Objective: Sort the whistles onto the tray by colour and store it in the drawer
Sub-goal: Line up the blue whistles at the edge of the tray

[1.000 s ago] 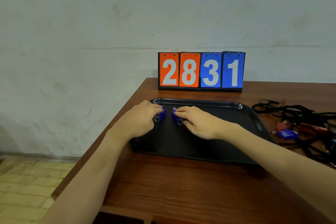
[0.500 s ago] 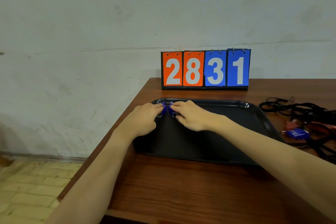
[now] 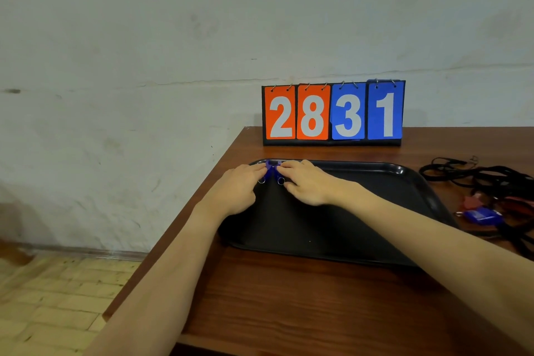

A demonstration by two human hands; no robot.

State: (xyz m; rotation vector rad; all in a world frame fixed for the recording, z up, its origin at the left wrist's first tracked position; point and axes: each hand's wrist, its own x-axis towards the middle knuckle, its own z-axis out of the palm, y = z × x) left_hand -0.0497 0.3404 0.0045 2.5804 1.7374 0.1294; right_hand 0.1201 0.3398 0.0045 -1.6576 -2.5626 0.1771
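On the black tray (image 3: 375, 211), at its far left corner, two blue whistles (image 3: 271, 171) sit side by side, touching. The left hand (image 3: 235, 192) pinches the left one and the right hand (image 3: 307, 185) pinches the right. Another blue whistle (image 3: 481, 215) lies among dark cords (image 3: 491, 176) right of the tray.

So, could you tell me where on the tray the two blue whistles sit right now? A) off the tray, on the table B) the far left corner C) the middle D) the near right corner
B: both blue whistles sit side by side at the far left corner of the black tray, between the left hand and the right hand.
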